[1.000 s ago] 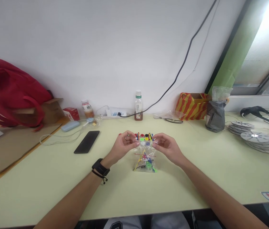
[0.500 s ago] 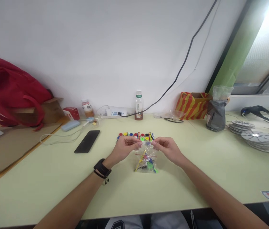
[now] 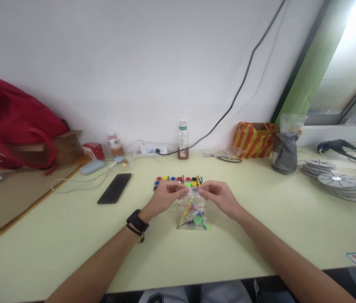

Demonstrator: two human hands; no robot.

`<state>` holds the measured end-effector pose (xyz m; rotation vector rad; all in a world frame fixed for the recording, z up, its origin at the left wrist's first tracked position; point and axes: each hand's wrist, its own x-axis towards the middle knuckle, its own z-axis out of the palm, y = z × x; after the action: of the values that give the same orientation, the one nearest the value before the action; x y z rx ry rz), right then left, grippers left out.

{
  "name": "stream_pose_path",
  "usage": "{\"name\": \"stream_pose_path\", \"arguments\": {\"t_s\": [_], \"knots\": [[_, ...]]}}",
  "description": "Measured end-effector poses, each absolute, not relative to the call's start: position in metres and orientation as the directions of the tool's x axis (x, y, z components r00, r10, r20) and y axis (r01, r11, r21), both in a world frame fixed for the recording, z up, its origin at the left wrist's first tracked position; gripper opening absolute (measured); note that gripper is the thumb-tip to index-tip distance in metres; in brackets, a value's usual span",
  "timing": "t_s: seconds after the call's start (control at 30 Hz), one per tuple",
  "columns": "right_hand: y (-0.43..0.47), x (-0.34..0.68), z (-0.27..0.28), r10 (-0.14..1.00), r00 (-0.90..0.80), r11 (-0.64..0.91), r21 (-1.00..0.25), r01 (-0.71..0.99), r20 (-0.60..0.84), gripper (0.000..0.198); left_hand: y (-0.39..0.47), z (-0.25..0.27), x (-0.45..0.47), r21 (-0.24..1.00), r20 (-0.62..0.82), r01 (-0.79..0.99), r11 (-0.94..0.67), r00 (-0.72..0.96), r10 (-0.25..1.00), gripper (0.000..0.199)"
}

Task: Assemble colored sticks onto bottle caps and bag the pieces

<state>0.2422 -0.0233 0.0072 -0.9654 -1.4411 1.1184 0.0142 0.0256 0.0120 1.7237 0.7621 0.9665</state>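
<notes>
A clear plastic bag (image 3: 193, 225) hangs between my hands over the table (image 3: 152, 261). Inside it lie a green round piece (image 3: 198, 220) and several thin yellow, blue and black pieces. My left hand (image 3: 168, 195) pinches the bag's top edge at the left. At the right of the same edge, my right hand (image 3: 218, 195) pinches it between thumb and fingers. Just behind the hands stand rows of small round coloured pieces (image 3: 173, 179), red, yellow, blue, black and green, with thin coloured strips among them. My hands partly cover these rows.
A black phone (image 3: 114, 188) lies to the left. Against the wall stand a drink bottle (image 3: 183, 141), a second bottle (image 3: 114, 145) and a striped bag (image 3: 253, 139). Stacked grey discs (image 3: 338, 185) lie at the right, a red backpack (image 3: 17, 122) at the left.
Both hands keep their pinch on the bag's top edge, with very little movement. The view has shifted slightly.
</notes>
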Motion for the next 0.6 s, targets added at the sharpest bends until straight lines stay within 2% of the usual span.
{"name": "stream_pose_path", "arguments": {"t_s": [0.27, 0.47, 0.6], "knots": [[-0.024, 0.243, 0.005, 0.971, -0.112, 0.208, -0.977, -0.046, 0.212, 0.031, 0.028, 0.012, 0.009, 0.96, 0.237, 0.011, -0.28, 0.503, 0.831, 0.026], [-0.023, 0.245, 0.003, 0.977, -0.07, 0.195, -0.978, -0.072, 0.2, 0.032, 0.031, 0.012, 0.004, 0.968, 0.206, 0.024, -0.249, 0.489, 0.848, 0.033], [-0.021, 0.248, 0.002, 0.979, -0.071, 0.187, -0.979, -0.084, 0.193, 0.029, 0.032, 0.014, 0.001, 0.964, 0.226, 0.008, -0.265, 0.503, 0.834, 0.029]]}}
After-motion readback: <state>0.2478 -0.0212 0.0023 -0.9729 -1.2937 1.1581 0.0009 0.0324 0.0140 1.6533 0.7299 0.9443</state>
